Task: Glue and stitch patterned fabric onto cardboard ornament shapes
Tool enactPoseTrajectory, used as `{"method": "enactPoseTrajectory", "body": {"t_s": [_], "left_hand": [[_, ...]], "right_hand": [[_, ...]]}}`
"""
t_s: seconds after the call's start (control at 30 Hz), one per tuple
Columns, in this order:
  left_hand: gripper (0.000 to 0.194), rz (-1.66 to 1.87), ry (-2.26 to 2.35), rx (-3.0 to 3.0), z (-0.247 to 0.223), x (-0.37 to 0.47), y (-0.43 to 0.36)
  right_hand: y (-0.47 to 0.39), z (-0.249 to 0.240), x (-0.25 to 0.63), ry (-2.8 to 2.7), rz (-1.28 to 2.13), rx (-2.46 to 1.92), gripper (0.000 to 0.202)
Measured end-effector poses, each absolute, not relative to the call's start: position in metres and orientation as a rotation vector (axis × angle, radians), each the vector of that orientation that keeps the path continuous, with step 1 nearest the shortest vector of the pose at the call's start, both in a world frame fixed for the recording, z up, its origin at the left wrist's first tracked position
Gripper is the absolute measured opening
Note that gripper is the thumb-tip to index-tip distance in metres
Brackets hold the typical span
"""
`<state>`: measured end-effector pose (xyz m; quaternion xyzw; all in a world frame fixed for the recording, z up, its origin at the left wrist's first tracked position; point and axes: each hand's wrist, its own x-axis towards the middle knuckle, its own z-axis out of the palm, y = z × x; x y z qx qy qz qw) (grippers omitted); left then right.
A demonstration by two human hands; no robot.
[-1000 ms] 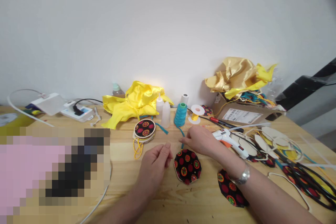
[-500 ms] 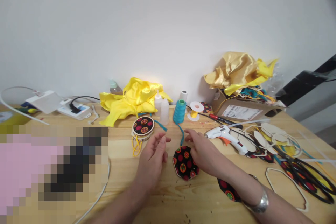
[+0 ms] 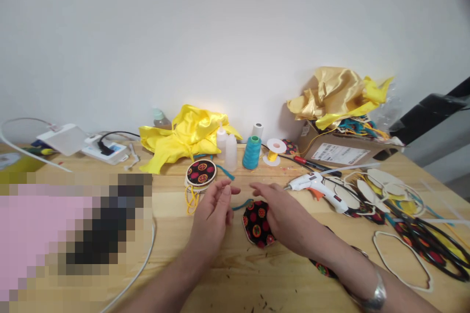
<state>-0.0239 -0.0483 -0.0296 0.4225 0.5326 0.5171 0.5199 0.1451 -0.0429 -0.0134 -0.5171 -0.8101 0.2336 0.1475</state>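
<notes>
My left hand [image 3: 213, 217] is held over the wooden table with loosely curved, parted fingers, and nothing shows in it. To its right, my right hand [image 3: 284, 215] reaches leftward with fingers stretched out, over the right edge of a black fabric-covered octagonal piece [image 3: 256, 225] with a red and orange pattern. Whether it presses on that piece I cannot tell. A teal ribbon-like tassel [image 3: 242, 204] runs from the piece's top toward my left fingers. Beyond my left hand sits a small stack topped by a round patterned piece [image 3: 201, 173], with yellow cord loops [image 3: 191, 199].
A teal thread cone [image 3: 251, 153], squeeze bottles [image 3: 230, 153] and yellow satin [image 3: 183, 139] stand along the wall. To the right lie a white glue gun [image 3: 318, 190], black-handled scissors [image 3: 436, 244] and a pale frame [image 3: 402, 261]. A cardboard box [image 3: 338, 149] holds fabric scraps.
The teal tassel pointed up toward the thread cone before and now bends left. My right fingertips have moved slightly left. My left hand stays nearly where it was.
</notes>
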Motion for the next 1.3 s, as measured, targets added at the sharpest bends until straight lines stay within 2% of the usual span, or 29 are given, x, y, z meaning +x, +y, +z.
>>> {"method": "enactPoseTrajectory", "body": {"t_s": [0.07, 0.1, 0.2, 0.3, 0.53, 0.73, 1.07, 1.17, 1.3], "left_hand": [[0.035, 1.210, 1.293, 1.041, -0.030, -0.023, -0.050], [0.035, 1.192, 1.299, 1.051, -0.029, -0.022, -0.050], [0.035, 1.150, 1.305, 1.075, -0.028, -0.020, -0.052], [0.035, 1.151, 1.311, 1.088, -0.028, -0.020, -0.052], [0.036, 1.149, 1.332, 1.094, -0.027, -0.022, -0.050], [0.037, 1.141, 1.331, 1.069, -0.023, -0.021, -0.051], [0.039, 1.037, 1.419, 1.181, -0.035, -0.026, -0.049], [0.037, 0.999, 1.492, 1.261, -0.037, -0.027, -0.048], [0.038, 0.906, 1.531, 1.321, -0.034, -0.028, -0.048]], "right_hand": [[-0.049, -0.014, 0.154, -2.270, 0.582, -1.601, 0.053], [-0.052, -0.014, 0.157, -2.258, 0.559, -1.641, 0.057], [-0.064, -0.014, 0.156, -2.266, 0.488, -1.759, 0.090], [-0.071, -0.015, 0.143, -2.300, 0.362, -1.849, 0.103], [-0.073, -0.024, 0.123, -2.370, 0.187, -1.872, 0.093], [-0.071, -0.025, 0.128, -2.451, 0.232, -1.769, 0.084], [-0.043, 0.005, 0.151, -2.911, 0.569, -0.960, 0.088], [-0.043, 0.006, 0.157, -2.813, 0.533, -1.049, 0.089], [-0.065, -0.005, 0.172, -2.403, 0.643, -1.489, 0.060]]}}
